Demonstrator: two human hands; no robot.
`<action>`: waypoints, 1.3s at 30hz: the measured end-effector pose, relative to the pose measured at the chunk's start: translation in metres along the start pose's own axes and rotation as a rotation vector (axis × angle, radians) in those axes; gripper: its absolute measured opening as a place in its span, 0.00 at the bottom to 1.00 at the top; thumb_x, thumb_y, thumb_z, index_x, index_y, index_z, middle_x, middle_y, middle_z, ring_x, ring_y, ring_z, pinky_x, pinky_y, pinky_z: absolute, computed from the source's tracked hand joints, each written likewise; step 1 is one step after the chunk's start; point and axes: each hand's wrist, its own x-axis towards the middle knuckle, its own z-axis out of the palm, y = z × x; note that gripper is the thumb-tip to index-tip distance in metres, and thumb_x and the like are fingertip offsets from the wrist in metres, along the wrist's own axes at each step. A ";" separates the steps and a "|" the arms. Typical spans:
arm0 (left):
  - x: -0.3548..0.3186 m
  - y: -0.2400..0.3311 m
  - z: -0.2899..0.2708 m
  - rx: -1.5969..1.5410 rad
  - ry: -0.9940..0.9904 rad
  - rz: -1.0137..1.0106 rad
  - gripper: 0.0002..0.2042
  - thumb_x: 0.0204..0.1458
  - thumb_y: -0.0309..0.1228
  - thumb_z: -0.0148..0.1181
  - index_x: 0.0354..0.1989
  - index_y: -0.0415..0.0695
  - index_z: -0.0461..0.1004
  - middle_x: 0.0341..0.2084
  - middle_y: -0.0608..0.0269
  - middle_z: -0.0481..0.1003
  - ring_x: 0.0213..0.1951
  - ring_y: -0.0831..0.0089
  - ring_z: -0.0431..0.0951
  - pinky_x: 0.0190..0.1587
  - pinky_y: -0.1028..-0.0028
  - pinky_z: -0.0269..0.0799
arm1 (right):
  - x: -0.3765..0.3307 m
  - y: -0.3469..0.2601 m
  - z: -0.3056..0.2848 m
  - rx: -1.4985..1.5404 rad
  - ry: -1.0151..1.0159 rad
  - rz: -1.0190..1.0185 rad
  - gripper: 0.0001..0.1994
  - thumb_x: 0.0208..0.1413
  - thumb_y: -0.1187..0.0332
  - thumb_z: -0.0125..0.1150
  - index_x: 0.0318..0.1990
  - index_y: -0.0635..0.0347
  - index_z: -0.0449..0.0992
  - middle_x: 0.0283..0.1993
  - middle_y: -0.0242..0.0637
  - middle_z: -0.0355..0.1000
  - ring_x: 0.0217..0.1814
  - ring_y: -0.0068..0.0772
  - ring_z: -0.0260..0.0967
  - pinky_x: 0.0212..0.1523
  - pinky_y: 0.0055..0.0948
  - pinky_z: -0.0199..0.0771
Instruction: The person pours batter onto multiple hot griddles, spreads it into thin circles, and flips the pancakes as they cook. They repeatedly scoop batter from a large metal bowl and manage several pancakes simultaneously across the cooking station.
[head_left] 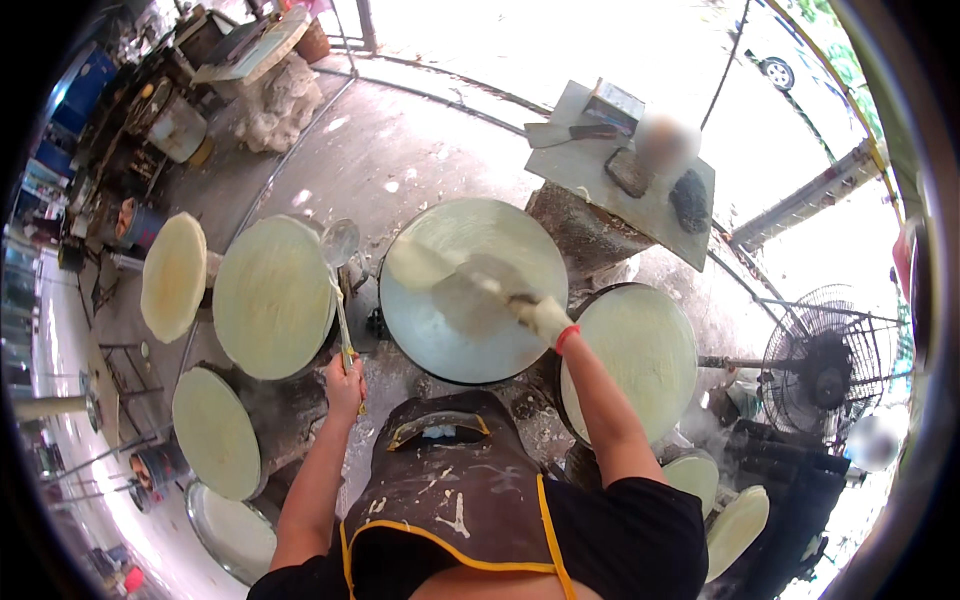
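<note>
a: ok so where's the main piece in all this?

b: the big round flat griddle with a dark rim and pale bluish-white surface (450,345) sits dead centre, straight in front of the person. paler streaks run across its far side.

a: and the hands?

b: right hand (546,321) is stretched out over it, closed on the dark grip of a greyish flat spreader (482,293) (total blur, so i can't tell its exact outline or whether it's touching). there's a red wristband (567,338) on that arm. left hand (346,387) is wrapped round the long yellow-marked handle of a shiny round-bowled metal ladle (340,242), bowl pointing away from the body.

a: what's next to that?

b: a round plate covered in pale yellow-green (272,298) just left of the ladle, and a similar pale green round plate (640,355) right by the right forearm. the person's in a brown apron with yellow edging (450,485), splattered with white.

a: further out?

b: a grey slab-topped table (572,165) past the griddle on the right, with a wide-bladed knife (550,134) lying on it, plus a black wire-caged fan (825,365) off to the right.
</note>
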 end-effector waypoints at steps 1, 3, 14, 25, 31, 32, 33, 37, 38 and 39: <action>-0.002 -0.009 -0.003 0.036 0.014 0.017 0.05 0.54 0.27 0.48 0.36 0.40 0.64 0.14 0.69 0.61 0.08 0.83 0.58 0.10 0.81 0.52 | 0.001 -0.023 -0.004 0.118 0.091 0.036 0.14 0.50 0.63 0.58 0.44 0.57 0.76 0.22 0.26 0.67 0.18 0.17 0.58 0.17 0.20 0.55; -0.006 -0.023 -0.004 0.188 0.054 0.088 0.05 0.53 0.27 0.49 0.36 0.40 0.64 0.15 0.67 0.63 0.11 0.81 0.61 0.13 0.78 0.55 | 0.010 -0.037 0.001 0.044 -0.025 -0.012 0.14 0.50 0.62 0.59 0.44 0.57 0.76 0.21 0.26 0.66 0.17 0.16 0.57 0.16 0.19 0.54; -0.072 -0.053 0.012 0.976 0.004 0.364 0.17 0.48 0.27 0.50 0.48 0.40 0.62 0.33 0.43 0.69 0.35 0.44 0.70 0.33 0.53 0.65 | 0.021 -0.011 -0.028 0.109 0.089 0.120 0.10 0.51 0.63 0.58 0.38 0.56 0.75 0.19 0.28 0.64 0.13 0.17 0.53 0.11 0.20 0.49; -0.157 -0.087 0.006 1.156 0.046 0.404 0.17 0.49 0.27 0.50 0.49 0.40 0.62 0.37 0.48 0.70 0.33 0.48 0.73 0.31 0.56 0.70 | -0.013 -0.013 -0.015 0.049 -0.069 0.131 0.13 0.50 0.61 0.60 0.41 0.56 0.76 0.18 0.26 0.64 0.13 0.17 0.52 0.11 0.21 0.49; -0.177 -0.083 0.006 1.147 0.016 0.357 0.15 0.49 0.26 0.49 0.46 0.42 0.63 0.37 0.49 0.70 0.35 0.49 0.73 0.32 0.56 0.70 | -0.054 0.011 -0.016 -0.154 -0.395 0.097 0.13 0.50 0.63 0.58 0.42 0.57 0.76 0.18 0.25 0.62 0.14 0.16 0.53 0.11 0.21 0.48; -0.178 -0.082 0.002 1.142 0.010 0.363 0.15 0.49 0.26 0.49 0.47 0.42 0.63 0.38 0.49 0.70 0.35 0.49 0.73 0.33 0.56 0.70 | -0.052 0.009 -0.015 -0.059 -0.243 0.128 0.13 0.50 0.63 0.58 0.42 0.57 0.76 0.19 0.25 0.62 0.13 0.16 0.52 0.11 0.21 0.48; -0.180 -0.084 -0.001 1.136 -0.005 0.370 0.15 0.49 0.26 0.50 0.47 0.42 0.63 0.38 0.49 0.70 0.36 0.49 0.72 0.34 0.56 0.70 | -0.047 0.009 -0.016 0.038 -0.084 0.164 0.13 0.50 0.63 0.58 0.42 0.58 0.76 0.19 0.25 0.62 0.13 0.16 0.52 0.11 0.21 0.48; -0.174 -0.085 -0.019 1.130 -0.082 0.366 0.18 0.48 0.25 0.50 0.49 0.41 0.62 0.38 0.48 0.70 0.37 0.49 0.72 0.35 0.56 0.69 | -0.074 0.030 0.001 0.062 -0.188 0.125 0.09 0.52 0.65 0.55 0.40 0.55 0.74 0.18 0.26 0.61 0.11 0.15 0.52 0.09 0.20 0.47; -0.171 -0.087 -0.027 1.124 -0.094 0.387 0.18 0.47 0.25 0.50 0.50 0.41 0.62 0.38 0.48 0.70 0.37 0.49 0.72 0.35 0.56 0.69 | -0.085 0.037 0.008 0.016 -0.326 0.138 0.09 0.53 0.65 0.55 0.40 0.54 0.74 0.18 0.26 0.60 0.11 0.15 0.52 0.10 0.20 0.47; -0.167 -0.088 -0.034 1.113 -0.113 0.413 0.19 0.47 0.25 0.50 0.50 0.40 0.62 0.38 0.47 0.70 0.37 0.48 0.72 0.35 0.56 0.69 | -0.092 0.054 0.010 0.042 -0.361 0.129 0.10 0.53 0.66 0.54 0.43 0.55 0.73 0.17 0.25 0.59 0.11 0.15 0.51 0.10 0.19 0.48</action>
